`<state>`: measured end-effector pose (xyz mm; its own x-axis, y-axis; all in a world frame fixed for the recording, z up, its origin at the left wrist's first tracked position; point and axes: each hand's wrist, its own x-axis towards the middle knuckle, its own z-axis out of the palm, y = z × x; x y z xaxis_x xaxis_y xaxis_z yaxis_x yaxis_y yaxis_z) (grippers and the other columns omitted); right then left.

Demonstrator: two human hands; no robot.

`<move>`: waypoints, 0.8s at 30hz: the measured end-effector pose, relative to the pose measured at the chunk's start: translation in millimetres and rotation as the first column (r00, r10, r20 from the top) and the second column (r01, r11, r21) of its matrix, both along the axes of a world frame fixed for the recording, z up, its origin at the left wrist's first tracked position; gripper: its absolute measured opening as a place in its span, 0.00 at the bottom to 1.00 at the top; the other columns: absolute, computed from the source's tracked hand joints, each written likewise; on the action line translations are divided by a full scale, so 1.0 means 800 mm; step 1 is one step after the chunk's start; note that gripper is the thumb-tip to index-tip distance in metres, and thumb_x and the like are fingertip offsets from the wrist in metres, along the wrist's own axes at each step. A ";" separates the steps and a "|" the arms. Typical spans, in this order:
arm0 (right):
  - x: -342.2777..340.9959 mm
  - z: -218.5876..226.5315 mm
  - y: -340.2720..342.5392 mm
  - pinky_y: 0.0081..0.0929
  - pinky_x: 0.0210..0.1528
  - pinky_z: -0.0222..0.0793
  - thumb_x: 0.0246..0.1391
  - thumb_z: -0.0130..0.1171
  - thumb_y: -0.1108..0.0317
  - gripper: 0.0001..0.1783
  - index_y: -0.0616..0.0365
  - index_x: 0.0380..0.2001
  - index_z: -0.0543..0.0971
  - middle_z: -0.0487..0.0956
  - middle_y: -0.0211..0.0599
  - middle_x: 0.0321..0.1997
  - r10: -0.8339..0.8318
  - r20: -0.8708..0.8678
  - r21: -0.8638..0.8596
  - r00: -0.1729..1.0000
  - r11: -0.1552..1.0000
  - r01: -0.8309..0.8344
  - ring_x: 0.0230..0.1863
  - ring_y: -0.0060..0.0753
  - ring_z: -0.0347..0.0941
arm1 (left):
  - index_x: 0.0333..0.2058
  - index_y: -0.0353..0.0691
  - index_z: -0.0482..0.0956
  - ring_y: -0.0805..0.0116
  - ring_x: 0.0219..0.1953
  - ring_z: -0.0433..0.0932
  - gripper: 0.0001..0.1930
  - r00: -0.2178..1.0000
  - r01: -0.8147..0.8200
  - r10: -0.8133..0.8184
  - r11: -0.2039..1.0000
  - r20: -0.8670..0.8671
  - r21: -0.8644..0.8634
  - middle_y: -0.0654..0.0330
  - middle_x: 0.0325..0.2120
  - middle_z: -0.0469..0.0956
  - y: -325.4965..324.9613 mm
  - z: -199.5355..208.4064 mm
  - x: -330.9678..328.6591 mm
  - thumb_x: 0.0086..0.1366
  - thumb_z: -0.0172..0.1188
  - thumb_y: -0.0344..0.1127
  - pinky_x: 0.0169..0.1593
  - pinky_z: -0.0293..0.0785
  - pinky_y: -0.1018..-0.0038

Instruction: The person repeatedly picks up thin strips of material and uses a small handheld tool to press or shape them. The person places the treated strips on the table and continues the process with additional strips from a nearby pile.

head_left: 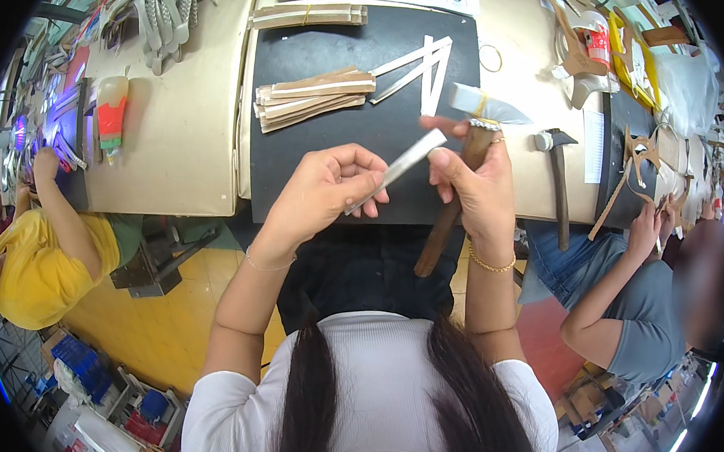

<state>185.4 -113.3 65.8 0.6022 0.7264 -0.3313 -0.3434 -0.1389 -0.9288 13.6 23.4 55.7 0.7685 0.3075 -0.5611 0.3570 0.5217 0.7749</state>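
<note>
Pale strip (395,171), place: up in the left hand (327,182), in front of the chest, over the near part of the black mat (307,54) on the tabletop (165,153).
Pale strip, direction: long axis slanting from lower left, near the body, to upper right, with the far end aimed at the right hand (487,184).
Pale strip, look: narrow, straight, flat and whitish, greyer along the lower part, square-cut at the upper end.
Left fingers: pinched narrow on the pale strip, thumb above, the others curled beneath; lower tip poking out under the thumb.
Right fingers: closed around a wooden tool (444,232), thumb and forefinger spread apart near the strip's upper end; contact there impossible to tell.
Wooden tool, direction: long axis running steeply from the right palm down and slightly left, lower end past the near edge of the tabletop.
Wooden tool, look: brown shaft, silvery crinkled rim around the top.
On the mat: brown strips with white bands (316,97) in a loose pile, a similar tied bundle (309,15) beyond, loose white strips (423,71) crossing at angles.
Right of these: a pale wedge-shaped piece (492,105) with a rubber band around it, partly behind the right hand; a hammer (558,181) lying handle toward the body.
Hard to make out: middle of the strip, covered by the left thumb; tool shaft, partly covered by the right hand; right forefinger, blurred.
</note>
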 end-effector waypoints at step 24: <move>-0.007 0.030 -0.032 0.20 0.25 0.76 0.60 0.68 0.75 0.19 0.66 0.48 0.70 0.84 0.47 0.36 0.127 0.187 -0.074 0.974 0.991 -0.115 0.31 0.31 0.84 | 0.48 0.29 0.85 0.70 0.32 0.86 0.12 0.913 -0.391 0.327 0.871 0.245 0.297 0.50 0.32 0.87 -0.038 0.022 -0.061 0.68 0.65 0.25 0.39 0.83 0.76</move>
